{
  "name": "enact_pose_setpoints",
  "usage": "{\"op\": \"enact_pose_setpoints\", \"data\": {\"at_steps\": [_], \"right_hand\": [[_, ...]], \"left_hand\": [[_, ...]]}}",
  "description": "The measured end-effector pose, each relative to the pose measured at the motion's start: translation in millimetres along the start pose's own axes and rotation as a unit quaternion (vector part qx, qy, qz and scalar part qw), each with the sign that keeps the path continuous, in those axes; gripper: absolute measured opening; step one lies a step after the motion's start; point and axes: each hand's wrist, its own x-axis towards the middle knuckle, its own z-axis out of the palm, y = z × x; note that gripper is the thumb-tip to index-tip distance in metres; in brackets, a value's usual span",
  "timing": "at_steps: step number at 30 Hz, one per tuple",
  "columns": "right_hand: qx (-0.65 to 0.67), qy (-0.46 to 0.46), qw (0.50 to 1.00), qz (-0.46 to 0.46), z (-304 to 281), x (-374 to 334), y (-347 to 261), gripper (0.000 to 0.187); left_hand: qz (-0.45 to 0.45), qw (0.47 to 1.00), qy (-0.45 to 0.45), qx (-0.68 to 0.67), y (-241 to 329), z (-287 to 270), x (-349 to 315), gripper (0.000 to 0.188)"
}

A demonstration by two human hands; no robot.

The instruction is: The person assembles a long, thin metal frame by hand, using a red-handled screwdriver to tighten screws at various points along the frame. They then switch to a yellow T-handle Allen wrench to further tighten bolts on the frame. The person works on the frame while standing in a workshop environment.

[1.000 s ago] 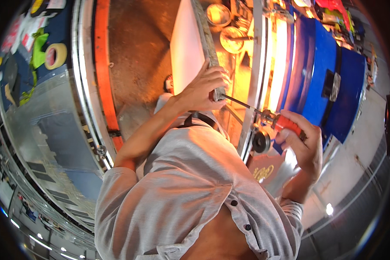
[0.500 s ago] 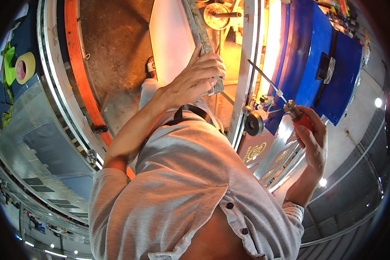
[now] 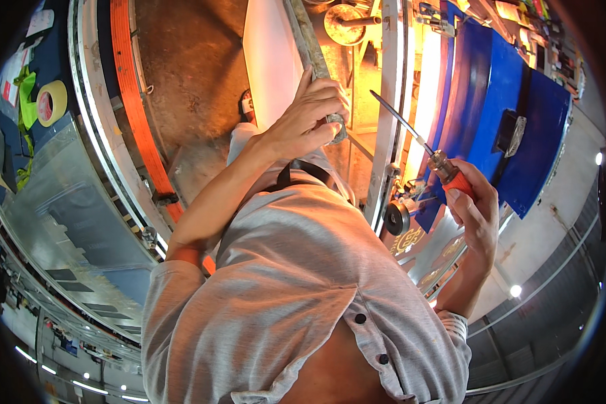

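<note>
Screwdriver tilted in right hand; left hand curled over bar.

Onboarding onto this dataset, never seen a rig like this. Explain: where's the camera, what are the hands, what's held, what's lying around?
No robot arm here: both grips are a person's bare hands. The view comes from a wide fisheye camera worn on the head, looking down, so straight edges bend near the rim.

The left grip is closed around the end of a long, worn bar, which runs along a pale panel. The right grip holds a red-handled tool with a thin metal shaft; its tip is clear of the bar.

On the dark surface at left lie a yellow tape roll and some bright green material. At right is a big blue piece.
</note>
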Motion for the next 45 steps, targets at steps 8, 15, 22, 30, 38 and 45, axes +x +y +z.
{"op": "enact_pose_setpoints", "data": {"at_steps": [8, 15, 22, 30, 38, 45], "right_hand": [[-0.028, -0.034, 0.998, -0.038, -7.5, -1.5, 13.8, 0.048], [-0.044, -0.033, 0.998, -0.019, -9.2, -3.6, 17.3, 0.043], [-0.011, -0.009, 0.999, -0.032, -10.4, -3.5, 19.6, 0.043], [-0.023, -0.016, 0.999, -0.046, -10.3, -4.3, 28.2, 0.043], [-0.011, -0.013, 0.999, -0.042, -8.1, -1.1, 25.8, 0.043], [-0.042, -0.063, 0.996, -0.039, -10.4, 1.9, 23.7, 0.043]], "left_hand": [[0.009, 0.995, 0.002, 0.098, 12.1, 7.4, 4.4, 0.048], [-0.021, 0.999, -0.02, 0.014, 7.7, 4.2, 6.3, 0.023], [-0.026, 1.0, -0.009, 0.011, 13.5, 7.9, 9.5, 0.019], [-0.007, 1.0, -0.025, -0.002, 11.9, 2.9, 13.3, 0.022], [-0.032, 0.999, -0.021, 0.033, 12.8, 5.7, 17.3, 0.023], [-0.01, 1.0, -0.028, -0.006, 15.2, -2.5, 20.3, 0.026]]}}
